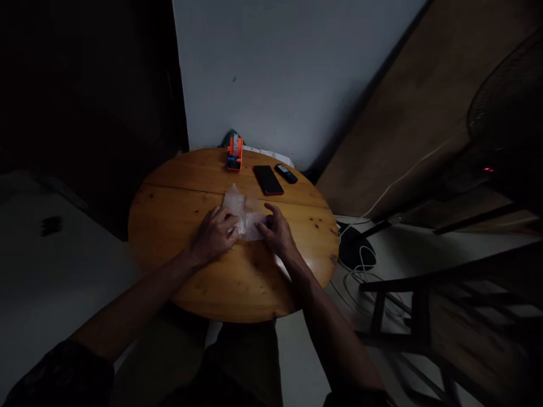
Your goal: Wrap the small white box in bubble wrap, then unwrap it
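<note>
A crumpled piece of clear plastic, which looks like bubble wrap [246, 225], lies near the middle of the round wooden table [169, 226]. One end of it sticks up and away from me. My left hand [216, 233] is closed on its left side, fingers bent and fingertips pressed on the plastic. At the right edge is my right hand [278, 230], its index finger raised and curved, with a gap to the thumb. That thumb reaches over the edge of the plastic; whether it presses down I cannot tell. Anything inside the wrap is hidden.
Toward the back stand an orange tape dispenser [235, 154], a dark smartphone [268, 180] and a small keypad phone [286, 173]. Behind is a pale wall [271, 79]. On the right are a fan [504, 96], loose white cables [360, 271] and a dark wooden chair [419, 316].
</note>
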`<state>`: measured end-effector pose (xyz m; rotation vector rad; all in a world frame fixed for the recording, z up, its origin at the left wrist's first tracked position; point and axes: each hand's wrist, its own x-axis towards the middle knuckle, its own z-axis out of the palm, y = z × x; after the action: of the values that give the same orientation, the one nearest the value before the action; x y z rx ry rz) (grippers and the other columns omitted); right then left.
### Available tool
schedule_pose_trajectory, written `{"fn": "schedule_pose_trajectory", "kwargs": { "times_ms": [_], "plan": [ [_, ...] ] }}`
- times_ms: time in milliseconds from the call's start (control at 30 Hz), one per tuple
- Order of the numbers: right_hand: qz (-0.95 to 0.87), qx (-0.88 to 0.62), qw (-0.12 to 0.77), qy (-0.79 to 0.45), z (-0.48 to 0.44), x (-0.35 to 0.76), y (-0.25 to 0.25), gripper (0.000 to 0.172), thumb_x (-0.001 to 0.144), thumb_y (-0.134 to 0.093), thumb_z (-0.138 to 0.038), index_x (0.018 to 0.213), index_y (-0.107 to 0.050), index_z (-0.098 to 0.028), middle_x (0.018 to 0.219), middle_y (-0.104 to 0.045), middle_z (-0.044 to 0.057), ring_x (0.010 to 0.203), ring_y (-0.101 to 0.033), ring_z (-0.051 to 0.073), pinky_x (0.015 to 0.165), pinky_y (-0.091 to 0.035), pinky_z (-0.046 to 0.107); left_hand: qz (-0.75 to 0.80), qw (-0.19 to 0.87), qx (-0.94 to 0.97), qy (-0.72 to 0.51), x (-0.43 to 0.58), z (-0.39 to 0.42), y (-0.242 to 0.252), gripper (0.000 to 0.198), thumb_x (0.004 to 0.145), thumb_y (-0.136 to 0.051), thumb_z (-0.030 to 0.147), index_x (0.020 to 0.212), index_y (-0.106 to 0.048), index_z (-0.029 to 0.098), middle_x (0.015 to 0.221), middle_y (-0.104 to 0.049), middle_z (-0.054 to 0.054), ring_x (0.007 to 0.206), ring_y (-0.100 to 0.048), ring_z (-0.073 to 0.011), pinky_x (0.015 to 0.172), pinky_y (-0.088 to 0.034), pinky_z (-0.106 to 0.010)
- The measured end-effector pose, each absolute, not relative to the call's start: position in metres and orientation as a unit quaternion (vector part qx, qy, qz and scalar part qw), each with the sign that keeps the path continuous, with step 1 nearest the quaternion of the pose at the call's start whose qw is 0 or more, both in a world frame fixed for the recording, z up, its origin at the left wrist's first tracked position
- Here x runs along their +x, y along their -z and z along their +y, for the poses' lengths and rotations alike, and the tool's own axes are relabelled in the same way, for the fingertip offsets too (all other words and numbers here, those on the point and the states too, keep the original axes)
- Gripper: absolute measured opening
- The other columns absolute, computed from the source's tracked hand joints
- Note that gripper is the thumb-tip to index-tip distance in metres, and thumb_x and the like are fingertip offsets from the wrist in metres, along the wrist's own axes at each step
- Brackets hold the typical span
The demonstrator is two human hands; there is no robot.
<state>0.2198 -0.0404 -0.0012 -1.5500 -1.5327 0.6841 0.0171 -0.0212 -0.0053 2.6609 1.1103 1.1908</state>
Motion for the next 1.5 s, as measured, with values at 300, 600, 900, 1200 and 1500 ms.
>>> {"fn": "schedule_pose_trajectory", "kwargs": {
  "times_ms": [300, 600, 900, 1200, 1500],
  "plan": [
    [-0.700, -0.537, 0.406, -0.237, -0.038, 0.186, -0.015, 0.061, 0.081, -0.059, -0.018, 0.141, -0.048, -0.017, 0.082, -0.065, 0.001, 0.070, -0.059, 0.015, 0.067, -0.045, 0.027, 0.388, 0.057, 0.841, -0.372, 0.019, -0.021, 0.004, 0.017, 0.083, -0.057, 0.017, 0.094, -0.071, 0.018, 0.103, -0.067, -0.010, 0.099, -0.058, -0.0261, 0.089, -0.050, -0.039],
    [-0.726, -0.509, 0.349, -0.301, -0.052, 0.186, -0.029, 0.055, 0.097, -0.044, -0.035, 0.147, -0.042, -0.012, 0.105, -0.072, 0.010, 0.081, -0.065, 0.017, 0.075, -0.051, 0.031, 0.420, 0.250, 0.764, -0.422, 0.020, -0.020, 0.007, 0.056, 0.076, -0.060, 0.020, 0.132, -0.056, 0.015, 0.117, -0.066, -0.011, 0.099, -0.063, -0.0224, 0.087, -0.053, -0.034],
    [-0.784, -0.492, 0.290, -0.242, -0.047, 0.189, -0.023, 0.072, 0.083, -0.059, -0.017, 0.150, -0.036, -0.019, 0.119, -0.069, 0.009, 0.068, -0.060, 0.013, 0.072, -0.049, 0.029, 0.426, 0.388, 0.686, -0.444, 0.015, -0.019, 0.004, 0.058, 0.070, -0.058, 0.021, 0.127, -0.056, 0.014, 0.107, -0.064, -0.008, 0.070, -0.055, -0.0119, 0.064, -0.048, -0.025],
    [-0.740, -0.474, 0.355, -0.317, -0.054, 0.191, -0.019, 0.065, 0.085, -0.052, -0.017, 0.149, -0.039, -0.019, 0.120, -0.065, 0.009, 0.068, -0.054, 0.010, 0.064, -0.046, 0.025, 0.464, 0.390, 0.651, -0.458, 0.018, -0.014, 0.008, 0.029, 0.068, -0.059, 0.020, 0.097, -0.060, 0.018, 0.080, -0.058, 0.001, 0.066, -0.053, -0.0116, 0.061, -0.045, -0.022],
    [-0.687, -0.504, 0.413, -0.322, -0.062, 0.198, -0.016, 0.057, 0.085, -0.060, -0.028, 0.141, -0.047, -0.022, 0.109, -0.061, 0.005, 0.066, -0.054, 0.009, 0.056, -0.043, 0.022, 0.456, 0.378, 0.663, -0.458, 0.018, -0.013, 0.009, 0.027, 0.068, -0.060, 0.016, 0.095, -0.062, 0.018, 0.072, -0.054, 0.004, 0.063, -0.052, -0.0112, 0.058, -0.042, -0.022]
  ]
}}
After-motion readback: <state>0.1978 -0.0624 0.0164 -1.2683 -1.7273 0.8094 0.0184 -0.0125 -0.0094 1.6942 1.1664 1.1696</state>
